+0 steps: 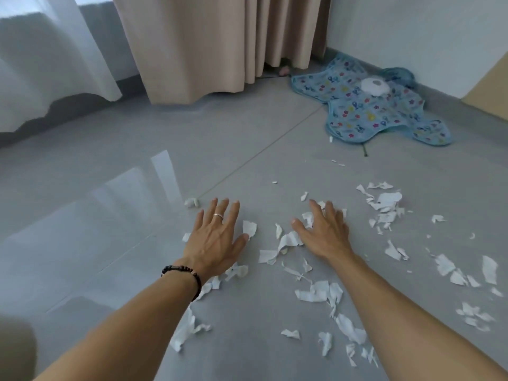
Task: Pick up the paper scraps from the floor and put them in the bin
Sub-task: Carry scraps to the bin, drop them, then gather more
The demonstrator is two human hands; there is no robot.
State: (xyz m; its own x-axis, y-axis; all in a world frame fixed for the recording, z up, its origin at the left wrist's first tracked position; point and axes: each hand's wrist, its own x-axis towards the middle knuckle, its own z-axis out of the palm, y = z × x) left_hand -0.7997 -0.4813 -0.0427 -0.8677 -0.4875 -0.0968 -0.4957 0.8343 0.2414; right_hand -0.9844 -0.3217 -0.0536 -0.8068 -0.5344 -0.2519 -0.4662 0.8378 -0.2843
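Head view, looking down at a glossy grey tiled floor (115, 243). Torn white paper scraps (319, 291) scattered across the tiles in front and to the right, thickest in a cluster at right (384, 207) and trailing toward the bottom edge; a single crumpled bit (191, 202) apart at the left near a tile seam. No bin anywhere in frame.

Left hand (217, 237) stretched forward, palm down, fingers straight and spread wide, holding nothing; thumb tip touching a curled white scrap (249, 228). Silver ring (218, 215) on one finger, dark beaded bracelet (187, 276) round the wrist. More scraps lying just under and beside the left forearm.

Right hand (323, 229) likewise extended, palm down, fingers spread and fairly straight, gripping nothing; fingers resting over a few scraps, a longer torn strip (288, 240) just beside the thumb.

Farther back: beige pleated curtain (220, 45) hanging to the floor, sheer white curtain (55, 56) at far left. Blue patterned cloth (371, 111) spread flat near the white wall (412, 31), with a small white round object (375, 86) lying on it. Pale wooden edge (489, 86) at the far right border.
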